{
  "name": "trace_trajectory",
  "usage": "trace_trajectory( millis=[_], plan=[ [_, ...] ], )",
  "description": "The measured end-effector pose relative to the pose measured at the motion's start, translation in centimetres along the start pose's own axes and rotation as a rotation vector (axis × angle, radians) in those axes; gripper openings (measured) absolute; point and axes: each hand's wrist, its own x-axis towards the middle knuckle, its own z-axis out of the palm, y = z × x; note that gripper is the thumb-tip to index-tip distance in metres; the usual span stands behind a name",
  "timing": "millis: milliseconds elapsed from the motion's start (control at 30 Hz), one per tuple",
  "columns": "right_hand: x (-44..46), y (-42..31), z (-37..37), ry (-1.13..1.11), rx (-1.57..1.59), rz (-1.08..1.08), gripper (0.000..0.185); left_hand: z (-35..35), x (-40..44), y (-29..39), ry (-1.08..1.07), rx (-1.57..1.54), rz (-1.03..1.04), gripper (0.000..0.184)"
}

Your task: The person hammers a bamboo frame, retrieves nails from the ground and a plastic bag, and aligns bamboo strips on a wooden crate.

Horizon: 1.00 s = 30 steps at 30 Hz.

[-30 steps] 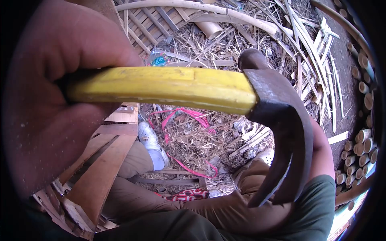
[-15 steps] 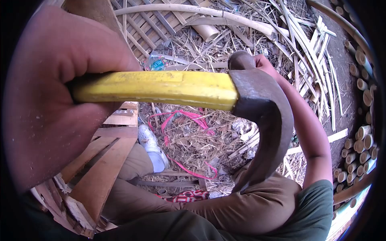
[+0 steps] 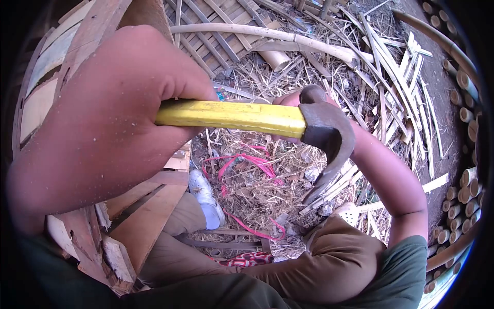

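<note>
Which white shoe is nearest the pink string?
The left shoe, with the pale sock showing. Pink string lies close by it; the other shoe, behind the bent knee, is farther away.

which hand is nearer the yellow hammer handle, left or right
Left. The left hand is closed around the end of the yellow handle; the right hand shows behind its other end, by the hammer head, contact unclear.

Dark green short sleeve [image 3: 404, 273] — creased brown trousers [image 3: 329, 262] — white shoes [image 3: 200, 186] (round holes in one [image 3: 347, 212]), pale sock [image 3: 211, 215].
</note>
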Motion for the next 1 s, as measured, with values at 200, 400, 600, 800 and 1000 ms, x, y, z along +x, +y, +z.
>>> trace_trajectory(
  millis=[200,400,600,800,1000],
  plan=[
    [1.5,-5.5,3.2,-0.09,-0.173,0.325,0.021,-2.2,0.6,-1.6,-0.294,0.154,-0.024,0.021],
    [1.8,-3.5,2.8,-0.122,0.212,0.227,0.028,-2.4,0.5,-1.6,-0.342,0.152,-0.048,0.022],
    [1.8,-3.1,3.4,-0.057,0.249,0.237,0.035,-2.4,0.5,-1.7,-0.343,0.182,-0.023,0.022],
    [2.6,-4.0,3.5,-0.089,0.192,0.141,0.01,-2.5,0.5,-1.8,-0.354,0.218,0.001,0.02],
    [2.9,-3.2,2.7,-0.235,0.225,0.121,0.028,-2.6,0.5,-1.7,-0.38,0.182,-0.033,0.02]
  ],
)
